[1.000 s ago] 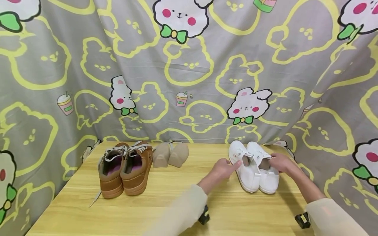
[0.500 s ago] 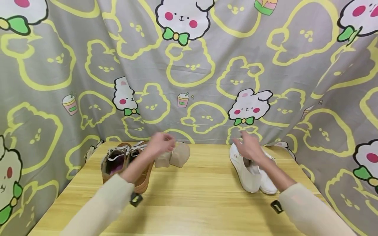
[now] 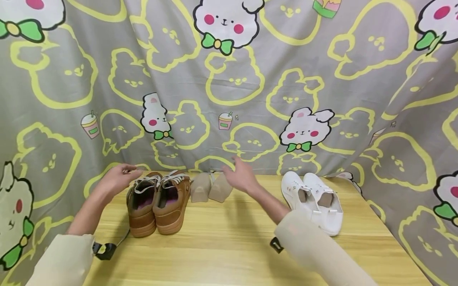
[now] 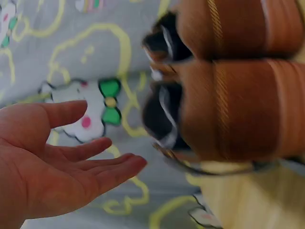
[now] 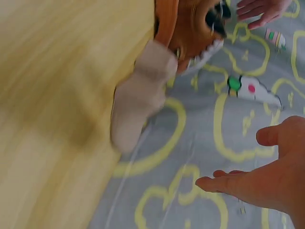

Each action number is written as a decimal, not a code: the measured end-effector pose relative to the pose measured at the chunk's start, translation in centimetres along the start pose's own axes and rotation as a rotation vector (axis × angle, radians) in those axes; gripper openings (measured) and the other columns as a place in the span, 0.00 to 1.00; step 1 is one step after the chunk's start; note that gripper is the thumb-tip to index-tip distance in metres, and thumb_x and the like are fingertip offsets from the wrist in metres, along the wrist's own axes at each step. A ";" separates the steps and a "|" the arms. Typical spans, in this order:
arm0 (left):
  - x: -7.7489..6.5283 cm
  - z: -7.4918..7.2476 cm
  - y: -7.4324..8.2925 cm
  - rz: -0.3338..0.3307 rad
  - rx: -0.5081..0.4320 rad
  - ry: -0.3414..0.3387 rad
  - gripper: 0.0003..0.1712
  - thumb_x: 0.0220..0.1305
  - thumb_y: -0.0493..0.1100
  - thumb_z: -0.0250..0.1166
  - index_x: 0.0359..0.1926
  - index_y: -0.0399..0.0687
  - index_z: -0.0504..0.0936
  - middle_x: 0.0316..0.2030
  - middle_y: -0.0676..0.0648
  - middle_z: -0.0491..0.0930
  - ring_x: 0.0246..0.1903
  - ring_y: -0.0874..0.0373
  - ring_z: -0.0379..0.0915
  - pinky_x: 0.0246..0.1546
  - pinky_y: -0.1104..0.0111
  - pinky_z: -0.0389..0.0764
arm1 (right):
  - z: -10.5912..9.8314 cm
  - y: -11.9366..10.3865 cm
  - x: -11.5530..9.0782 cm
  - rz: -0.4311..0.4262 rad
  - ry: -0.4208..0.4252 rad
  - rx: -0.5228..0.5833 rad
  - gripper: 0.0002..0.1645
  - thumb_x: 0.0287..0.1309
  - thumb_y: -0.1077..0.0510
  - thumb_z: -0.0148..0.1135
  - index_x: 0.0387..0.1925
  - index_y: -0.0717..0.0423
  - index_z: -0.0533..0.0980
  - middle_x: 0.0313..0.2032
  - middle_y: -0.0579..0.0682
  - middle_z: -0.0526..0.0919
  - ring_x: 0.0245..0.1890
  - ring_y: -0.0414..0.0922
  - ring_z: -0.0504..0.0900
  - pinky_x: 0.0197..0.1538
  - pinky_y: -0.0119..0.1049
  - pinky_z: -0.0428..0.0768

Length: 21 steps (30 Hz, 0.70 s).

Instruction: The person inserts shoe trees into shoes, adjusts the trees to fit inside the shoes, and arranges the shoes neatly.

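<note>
A pair of brown lace-up shoes [image 3: 169, 217] stands side by side on the left of the wooden table, heels toward me. My left hand [image 3: 118, 179] hovers just left of them; in the left wrist view its fingers are spread, holding nothing, near the brown shoes [image 4: 238, 112]. To their right lie two beige, toe-shaped pieces [image 3: 200, 190], whose exact kind I cannot tell. My right hand [image 3: 241, 174] is over the right-hand one, partly covering it in the head view. In the right wrist view, that hand [image 5: 267, 179] is extended, holds nothing and is apart from the beige pieces [image 5: 133, 109].
White shoes [image 3: 330, 216] stand at the right of the table, partly behind my right sleeve [image 3: 307, 238]. A grey patterned curtain [image 3: 247, 99] hangs behind the table [image 3: 200, 254] and along its sides. A loose lace [image 3: 125, 235] trails beside the left brown shoe.
Both hands have left the white shoes and moved left, the left hand past the brown shoes and the right hand to the beige pieces. The shoes stay in place.
</note>
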State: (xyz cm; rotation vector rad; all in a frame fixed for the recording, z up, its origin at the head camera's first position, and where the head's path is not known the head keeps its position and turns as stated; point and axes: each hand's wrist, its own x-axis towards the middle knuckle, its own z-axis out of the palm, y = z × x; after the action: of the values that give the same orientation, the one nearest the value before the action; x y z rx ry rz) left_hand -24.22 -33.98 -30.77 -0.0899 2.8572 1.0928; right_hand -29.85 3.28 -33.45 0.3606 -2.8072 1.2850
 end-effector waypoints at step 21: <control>0.8 3.8 -6.3 -0.114 -0.212 -0.167 0.47 0.80 0.51 0.48 0.74 0.18 0.35 0.70 0.16 0.50 0.68 0.24 0.58 0.53 0.45 0.81 | 15.9 -4.1 -1.4 0.123 -0.183 0.282 0.45 0.67 0.40 0.60 0.76 0.59 0.60 0.71 0.61 0.69 0.72 0.59 0.67 0.71 0.53 0.70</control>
State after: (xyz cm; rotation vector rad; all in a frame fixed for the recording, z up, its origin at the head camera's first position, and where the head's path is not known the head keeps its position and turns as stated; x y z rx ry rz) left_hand -24.31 -36.15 -37.90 -0.1638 2.5499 1.3083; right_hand -26.52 -10.97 -41.11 0.3334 -2.8337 1.7688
